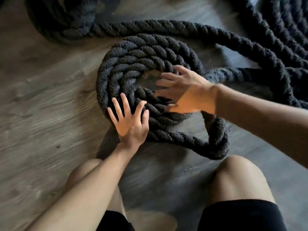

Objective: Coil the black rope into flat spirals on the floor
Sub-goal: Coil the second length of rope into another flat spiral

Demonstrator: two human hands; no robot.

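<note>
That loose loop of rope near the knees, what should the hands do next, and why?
Probably draw the loose loop snug against the spiral. It bulges away from the outer turn, while both the left hand and right hand rest spread on the coil, steadying it.

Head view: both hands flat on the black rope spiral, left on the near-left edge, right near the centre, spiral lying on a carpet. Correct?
Not quite. The head view shows the rope spiral lying on a wood-grain floor, not a carpet. The rest holds: left hand on the near-left edge, right hand near the centre, fingers spread.

No readable text, labels, brands, numbers or signs anywhere in view.
</note>
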